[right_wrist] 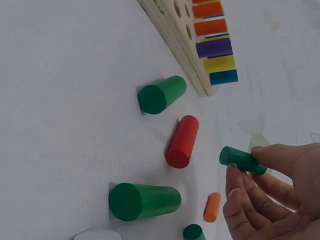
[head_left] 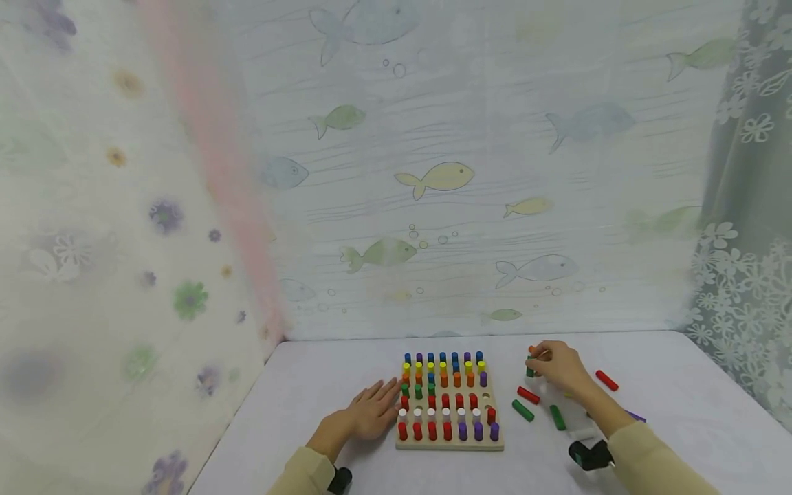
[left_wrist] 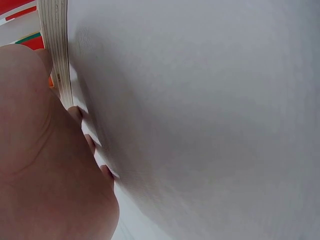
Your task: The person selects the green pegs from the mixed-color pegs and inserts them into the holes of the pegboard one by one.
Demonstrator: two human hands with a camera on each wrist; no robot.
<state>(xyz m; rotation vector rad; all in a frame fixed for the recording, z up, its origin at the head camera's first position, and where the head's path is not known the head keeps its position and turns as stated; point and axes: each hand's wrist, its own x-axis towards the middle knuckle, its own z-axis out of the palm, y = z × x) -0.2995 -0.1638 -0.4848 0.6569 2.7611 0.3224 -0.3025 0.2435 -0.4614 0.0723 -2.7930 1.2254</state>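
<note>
A wooden pegboard (head_left: 449, 445) holds rows of blue, yellow, orange, green, red, white and purple pegs, with a few bare holes toward its right side. My left hand (head_left: 373, 411) lies with its fingers extended against the board's left edge; the left wrist view shows the palm side (left_wrist: 45, 150) beside the layered wooden edge (left_wrist: 56, 45). To the right of the board, my right hand (head_left: 559, 368) pinches a green peg (right_wrist: 240, 160) between thumb and fingertips, above the table. An orange peg (right_wrist: 212, 207) lies beyond that hand.
Loose pegs lie right of the board: a red one (head_left: 528, 394), green ones (head_left: 522, 410) (right_wrist: 150, 200), another red (head_left: 607, 380) and a purple one (head_left: 635, 416) partly behind the right forearm. A black wrist camera (head_left: 590, 455) hangs under that forearm. A fish-patterned curtain (head_left: 433, 289) stands behind the table.
</note>
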